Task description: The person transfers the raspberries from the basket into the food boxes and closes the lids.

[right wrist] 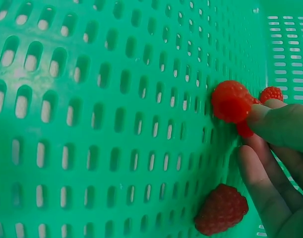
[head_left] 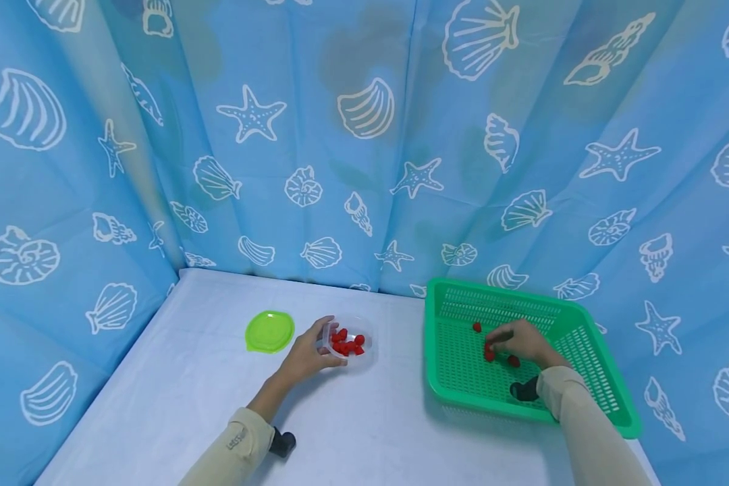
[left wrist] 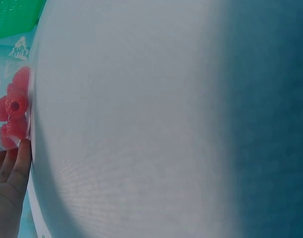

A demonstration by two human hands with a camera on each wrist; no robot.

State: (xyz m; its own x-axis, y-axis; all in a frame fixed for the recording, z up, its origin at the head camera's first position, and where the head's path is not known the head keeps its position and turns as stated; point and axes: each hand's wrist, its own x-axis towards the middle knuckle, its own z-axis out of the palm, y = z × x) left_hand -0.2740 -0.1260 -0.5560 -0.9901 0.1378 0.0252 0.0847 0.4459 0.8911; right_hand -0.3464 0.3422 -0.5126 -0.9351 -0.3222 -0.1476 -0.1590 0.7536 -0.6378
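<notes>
My left hand (head_left: 308, 351) holds a clear plastic container (head_left: 372, 341) on the table, thumb and fingers spread around its side. Several red raspberries (head_left: 347, 347) lie inside; the left wrist view shows those raspberries (left wrist: 16, 105) through the wall, close to the fingertips (left wrist: 23, 151). Inside a green basket (head_left: 462, 364), my right hand (head_left: 525, 339) pinches a raspberry (right wrist: 231, 101) between thumb and fingers. Another red piece shows partly hidden behind the thumb. Loose on the basket floor are a raspberry (right wrist: 221, 209) below the fingers and one farther off (head_left: 476, 327).
A lime green lid (head_left: 270, 331) lies flat on the white table (head_left: 364, 432), left of the container. Blue curtains (head_left: 316, 135) with shell prints hang behind and at both sides. The basket's raised walls surround the right hand.
</notes>
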